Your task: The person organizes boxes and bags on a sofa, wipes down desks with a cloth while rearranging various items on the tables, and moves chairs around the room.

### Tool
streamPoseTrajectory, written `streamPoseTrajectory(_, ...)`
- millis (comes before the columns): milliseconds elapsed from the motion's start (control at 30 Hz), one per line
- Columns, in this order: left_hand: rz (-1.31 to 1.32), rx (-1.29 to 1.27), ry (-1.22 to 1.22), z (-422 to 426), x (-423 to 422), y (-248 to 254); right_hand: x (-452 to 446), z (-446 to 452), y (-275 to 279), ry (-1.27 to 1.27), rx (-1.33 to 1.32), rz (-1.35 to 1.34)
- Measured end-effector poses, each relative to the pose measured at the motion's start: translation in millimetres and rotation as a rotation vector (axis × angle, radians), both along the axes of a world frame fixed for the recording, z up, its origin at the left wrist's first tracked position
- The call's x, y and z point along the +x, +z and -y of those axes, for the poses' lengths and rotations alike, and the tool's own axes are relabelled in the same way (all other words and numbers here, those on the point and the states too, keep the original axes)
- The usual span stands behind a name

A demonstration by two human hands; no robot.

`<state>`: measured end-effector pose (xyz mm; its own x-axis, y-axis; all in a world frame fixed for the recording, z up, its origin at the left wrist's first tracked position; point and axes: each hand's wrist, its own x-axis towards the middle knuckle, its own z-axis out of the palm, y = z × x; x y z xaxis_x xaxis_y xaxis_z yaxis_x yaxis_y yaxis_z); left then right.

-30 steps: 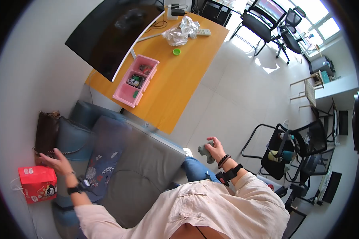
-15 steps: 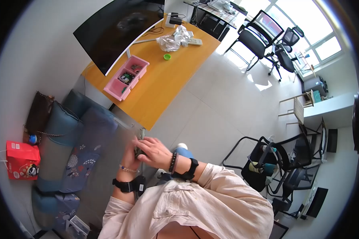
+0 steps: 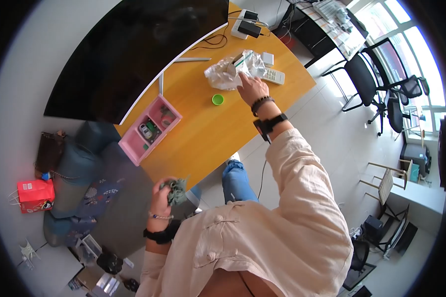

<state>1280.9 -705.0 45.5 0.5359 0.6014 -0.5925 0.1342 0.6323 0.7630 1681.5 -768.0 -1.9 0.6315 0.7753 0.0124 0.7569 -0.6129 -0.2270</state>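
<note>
My left hand (image 3: 160, 201) is closed around a crumpled grey-green cloth-like bundle (image 3: 177, 192), held low beside the desk's near edge. My right hand (image 3: 253, 91) stretches over the desk, fingers extended, its fingertips at the near side of a clear crinkled plastic bag (image 3: 220, 74). Whether they pinch the plastic is hard to see. Left of that hand stands a small round green cup or lid (image 3: 217, 99). A pink divided tray (image 3: 129, 144) on the desk's left side holds a small toy car (image 3: 146, 130) and some green and reddish pieces.
A big dark monitor (image 3: 134, 54) spans the back of the wooden desk (image 3: 203, 143). Behind the bag lie a remote control (image 3: 274, 75), a white box (image 3: 268, 59) and a power strip (image 3: 241, 25) with cables. To the left are blue cushions (image 3: 77, 163) and a red bag (image 3: 35, 196).
My hands were together in front of me and have separated. The right reached forward to the plastic bag; the left stays low with the grey-green bundle. The view has shifted toward the desk.
</note>
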Motion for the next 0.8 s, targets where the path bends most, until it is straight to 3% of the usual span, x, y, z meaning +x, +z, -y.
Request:
streamPoseTrajectory(33,-0.006,0.034,-0.014,1.1,28.6,9.3,1.4,8.5,-9.3,-0.015,0.065,0.060)
streamPoseTrajectory(167,-0.043,0.019,-0.052,-9.5,125.6,24.1,-8.8,47.5,2.3,0.066,0.110,-0.232)
streamPoseTrajectory(233,-0.183,0.066,-0.207,-20.6,163.0,15.2,-1.4,48.6,10.5,0.097,0.096,-0.324)
streamPoseTrajectory(333,-0.264,0.280,-0.217,-28.8,221.0,3.1,27.8,27.0,35.9,-0.099,0.206,-0.302)
streamPoseTrajectory(433,-0.357,0.598,-0.262,-44.5,271.5,-30.8,62.4,-5.7,35.1,-0.031,0.103,-0.221)
streamPoseTrajectory(500,-0.428,0.539,-0.258,-47.7,303.3,-23.0,73.8,-12.3,14.3,0.051,0.084,-0.216)
streamPoseTrajectory(600,-0.541,0.562,-0.212,-57.7,324.9,-38.6,70.3,-11.8,11.0,0.108,0.044,-0.199)
streamPoseTrajectory(667,-0.597,0.628,-0.172,-60.9,322.0,-53.9,59.6,0.3,6.9,0.093,0.183,-0.264)
streamPoseTrajectory(733,-0.565,0.416,-0.465,-69.8,314.3,-48.8,49.6,11.7,1.4,0.122,0.274,-0.277)
streamPoseTrajectory(800,-0.517,0.519,-0.365,-59.9,303.6,-47.3,39.9,21.2,2.3,0.167,0.338,-0.306)
